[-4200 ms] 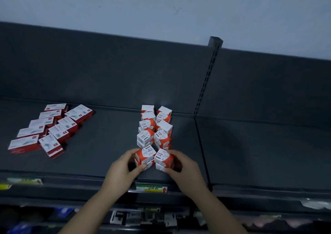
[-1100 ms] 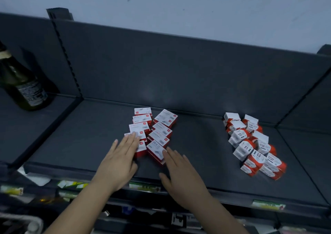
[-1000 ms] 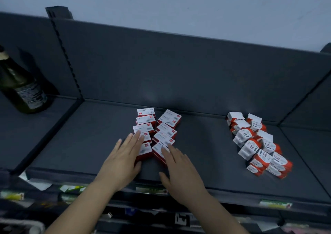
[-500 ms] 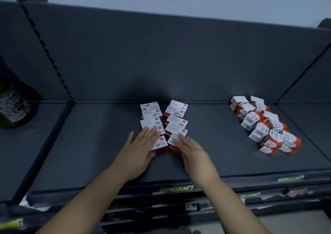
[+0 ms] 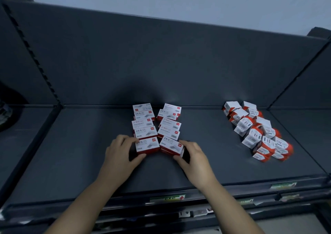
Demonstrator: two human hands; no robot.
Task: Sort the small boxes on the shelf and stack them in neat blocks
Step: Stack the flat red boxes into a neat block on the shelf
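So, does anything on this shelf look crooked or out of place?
Yes. The right column of flat red-and-white boxes is askew, its boxes turned at an angle, unlike the straighter left column. The orange-and-white boxes further right lie in a slanted, uneven row. The left hand and right hand grip the columns' fronts.

Shelf: dark grey, apparently painted metal, matt and smooth.
Back panel: the same dark grey matt finish, smooth.
Slotted upright: dark metal look, punched with a row of small slots.
Red and white boxes: thin printed card, smooth, slightly glossy tops, mid-shelf.
Orange and white boxes: printed card, smooth, light sheen, near the shelf's right edge.
Label strips: printed paper along the shelf's front edge.
Wall: pale, matt, painted look.
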